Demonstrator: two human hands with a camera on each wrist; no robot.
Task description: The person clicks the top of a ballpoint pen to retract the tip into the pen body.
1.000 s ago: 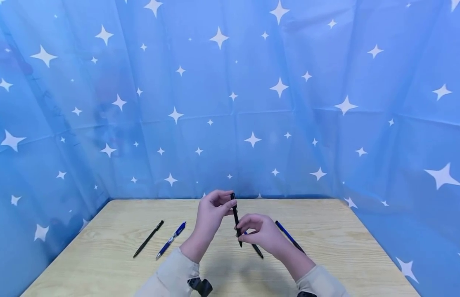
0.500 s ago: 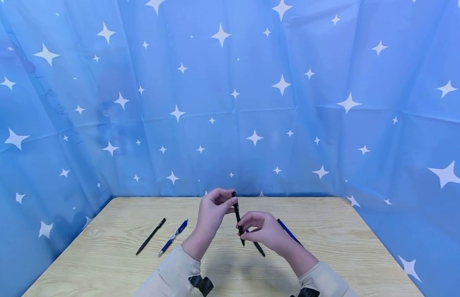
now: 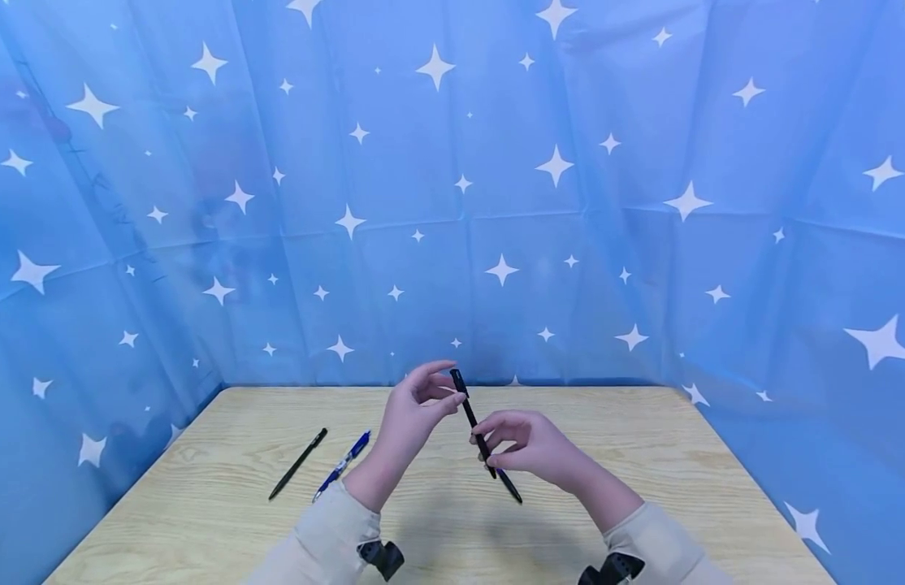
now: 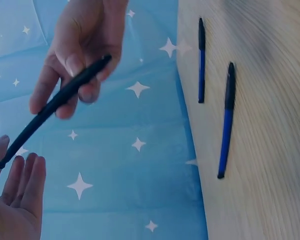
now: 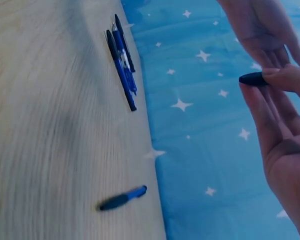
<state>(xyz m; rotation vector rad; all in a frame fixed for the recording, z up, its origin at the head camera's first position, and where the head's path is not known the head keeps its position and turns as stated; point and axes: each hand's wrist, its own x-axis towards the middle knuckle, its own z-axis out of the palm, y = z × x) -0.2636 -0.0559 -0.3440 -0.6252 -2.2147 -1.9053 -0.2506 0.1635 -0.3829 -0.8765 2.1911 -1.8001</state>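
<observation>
A black pen (image 3: 472,414) is held up at a slant above the table, its clip end higher. My right hand (image 3: 529,447) pinches it near the lower end between thumb and fingers, as the left wrist view of the right hand (image 4: 82,47) also shows. My left hand (image 3: 411,418) is at the clip end with fingers spread and fairly straight. Its thumb is at or touching the pen; the fingers (image 4: 27,182) stand apart from it. Below the right hand lies a blue pen with a black grip (image 3: 509,487), partly hidden.
On the left of the wooden table (image 3: 226,471) lie a black pen (image 3: 299,463) and a blue pen (image 3: 343,465), the latter partly behind the left sleeve. Another blue-and-black pen (image 4: 201,62) shows in the left wrist view. A blue starry curtain (image 3: 452,268) surrounds the table.
The left fingers have loosened and spread from the pen's upper end. The right hand has moved slightly right and up, tilting the pen more. The right-side blue pen is now hidden in the head view.
</observation>
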